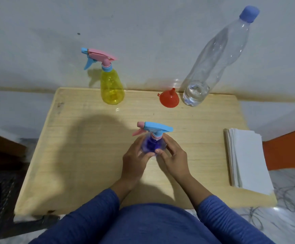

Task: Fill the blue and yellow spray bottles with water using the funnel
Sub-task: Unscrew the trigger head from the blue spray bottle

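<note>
Now my left hand (136, 155) and right hand (172, 155) both grip the translucent blue spray bottle (151, 144), capped, upright mid-tabletop (83, 155); bare wood surrounds it.

A plain home corner: small wooden table (83, 155) against a scuffed white wall (143, 29).

Left hand (134, 159), right hand (173, 160): fingers curled, forearms converging.

Both hands (153, 155) around blue spray bottle (151, 144)
</note>
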{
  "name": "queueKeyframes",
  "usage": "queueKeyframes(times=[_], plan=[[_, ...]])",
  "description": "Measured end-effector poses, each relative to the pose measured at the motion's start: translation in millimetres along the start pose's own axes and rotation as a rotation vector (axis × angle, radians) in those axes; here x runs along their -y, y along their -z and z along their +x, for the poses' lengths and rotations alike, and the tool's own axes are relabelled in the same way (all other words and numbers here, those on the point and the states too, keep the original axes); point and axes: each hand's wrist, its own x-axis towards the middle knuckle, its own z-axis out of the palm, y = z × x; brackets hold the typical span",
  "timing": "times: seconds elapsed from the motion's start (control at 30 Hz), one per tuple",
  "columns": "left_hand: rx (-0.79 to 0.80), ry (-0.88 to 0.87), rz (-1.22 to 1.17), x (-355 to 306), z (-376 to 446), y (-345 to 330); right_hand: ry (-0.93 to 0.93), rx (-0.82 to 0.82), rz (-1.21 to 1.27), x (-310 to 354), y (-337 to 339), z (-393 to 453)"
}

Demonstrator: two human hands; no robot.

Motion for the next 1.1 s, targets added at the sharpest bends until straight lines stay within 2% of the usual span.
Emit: queueKeyframes(times=[0.13, 0.23, 0.33, 0.47, 0.67, 0.77, 0.93, 1.1], plan=[[0.019, -0.038, 0.036, 10, 6, 3, 0.006, -0.014, 0.002, 0, -2, -1], [0.033, -0.065, 0.075, 16, 9, 2, 0.048, -0.129, 0.034, 7, -3, -1], [0.043, -0.062, 0.079, 18, 9, 2, 0.076, -0.268, 0.171, 27, 0, 2], [0.076, -0.058, 0.006, 21, 8, 1, 0.162, -0.316, 0.197, 36, -2, 8], [0.083, -0.054, -0.011, 19, 9, 3, 0.334, -0.302, 0.065, 31, -7, 15], [0.068, -0.036, -0.037, 20, 8, 3, 0.358, -0.262, 0.066, 31, -4, 15], [0.075, -0.032, -0.040, 27, 9, 1, 0.358, -0.095, 0.056, 31, 8, 15], [0.062, -0.077, -0.024, 24, 10, 1, 0.395, -0.123, 0.005, 36, 12, 25]])
